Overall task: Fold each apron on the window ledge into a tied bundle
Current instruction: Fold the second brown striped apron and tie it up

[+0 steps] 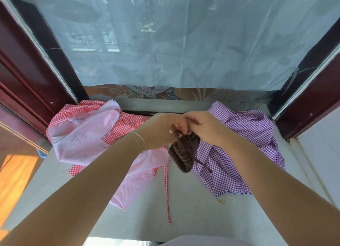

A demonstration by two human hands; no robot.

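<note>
1. Left hand [161,129] and right hand [204,128] meeting above the middle of the window ledge [193,199]; fingers of both curled and pinching the top of a dark brown bundle [183,153], apparently at its strap.
2. Dark brown bundle hanging below the knuckles, rolled tight, lifted clear of the ledge; thin dark strap end [202,164] trailing down across the purple cloth; exact state of the knot hidden under the fingers.
3. Likely step: tying off the strap; best done by keeping the roll pinched firmly with one hand while drawing the strap snug with the other; slack here would probably let the roll spring loose.
4. Worth pulling the loose strap end through evenly; also keeping the bundle raised, away from the neighbouring cloth, to avoid catching it in the knot.
5. Red checked apron [88,131] lying crumpled and unfolded on the left of the ledge, one long tie [167,190] running toward the near edge.
6. Purple checked apron [239,144] heaped on the right, also not yet folded.
7. Frosted window [165,43] behind.
</note>
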